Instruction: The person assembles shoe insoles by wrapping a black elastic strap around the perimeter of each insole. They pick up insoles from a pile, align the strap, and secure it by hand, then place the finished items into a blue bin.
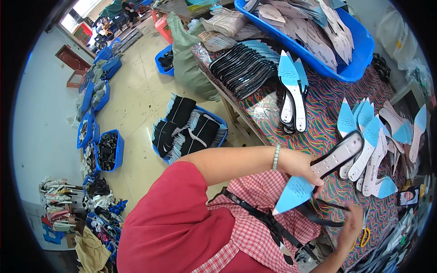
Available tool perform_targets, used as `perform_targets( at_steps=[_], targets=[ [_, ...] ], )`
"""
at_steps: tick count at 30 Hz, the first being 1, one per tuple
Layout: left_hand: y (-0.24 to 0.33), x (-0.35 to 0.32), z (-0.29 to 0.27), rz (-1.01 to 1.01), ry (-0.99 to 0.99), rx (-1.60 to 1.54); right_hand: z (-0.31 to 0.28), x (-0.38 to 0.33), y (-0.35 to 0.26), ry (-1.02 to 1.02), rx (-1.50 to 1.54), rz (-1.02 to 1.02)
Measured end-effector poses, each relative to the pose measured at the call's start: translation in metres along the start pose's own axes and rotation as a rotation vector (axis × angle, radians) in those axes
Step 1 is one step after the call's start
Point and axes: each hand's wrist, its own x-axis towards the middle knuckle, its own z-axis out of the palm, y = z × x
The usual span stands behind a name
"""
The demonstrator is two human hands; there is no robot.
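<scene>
My left hand (304, 169), below a beaded bracelet, is closed on an insole with a pointed light-blue toe (293, 193) and a pale heel part edged in black (342, 154). The toe points down to the left, over my checked apron. From the underside of this insole a black strap (321, 219) loops toward my right hand (351, 224). My right hand is slightly blurred, and its fingers close on the strap's far end. Beside the heel part, loose insoles with blue toes (364, 159) lie fanned out on the patterned tabletop (261, 113).
A row of black-edged insoles (243, 68) and a small pile (293, 98) lie farther back. A blue tub of pale insoles (364, 57) stands at the back right. Yellow-handled scissors (365, 237) lie near my right hand. Floor tubs (221, 123) hold bundled pieces.
</scene>
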Motion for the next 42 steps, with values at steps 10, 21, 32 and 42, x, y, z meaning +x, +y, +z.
perform_targets(
  at_steps=[10, 21, 32, 42],
  targets=[
    [0.074, 0.057, 0.02, 0.42, 0.216, -0.77, -0.006, -0.098, 0.148, 0.405, -0.413, 0.25],
    [-0.041, 0.062, 0.018, 0.054, 0.567, -0.378, -0.048, -0.099, 0.148, 0.178, -0.095, 0.481],
    [-0.015, 0.046, 0.014, -0.003, 0.146, -0.741, 0.072, -0.067, -0.036, -0.071, 0.63, 0.142],
    [-0.012, 0.054, 0.027, -0.053, 0.29, -0.474, 0.068, -0.049, -0.015, 0.239, 0.249, 0.03]
  ],
)
